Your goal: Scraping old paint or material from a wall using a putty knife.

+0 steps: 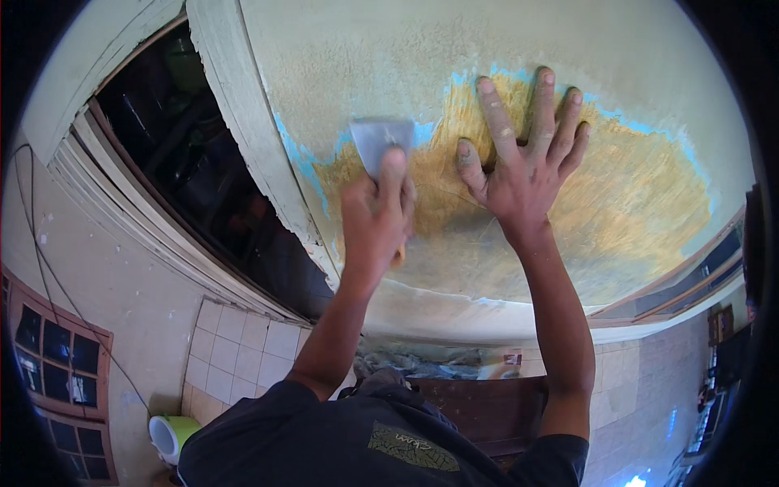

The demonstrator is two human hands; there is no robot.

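My left hand [378, 210] grips a putty knife with a wide metal blade [383, 141], its thumb lying on the blade. An orange-brown bit of the handle shows below the fist. The blade's wide edge points up and lies over the ragged border between pale paint and a scraped patch. My right hand [528, 146], dusty at the fingers, is spread flat on the bare yellowish patch of the wall [633, 195], with nothing in it. Thin strips of light blue paint [639, 126] line the patch's upper border. Pale greenish paint [365, 67] covers the wall above.
A chipped white door frame [243, 115] and a dark opening [201, 164] stand at the left. Below are floor tiles [228, 347], a green and white bucket [176, 433], a dark brown wooden surface [487, 411] and paned windows [58, 359]. A cable [79, 322] hangs at far left.
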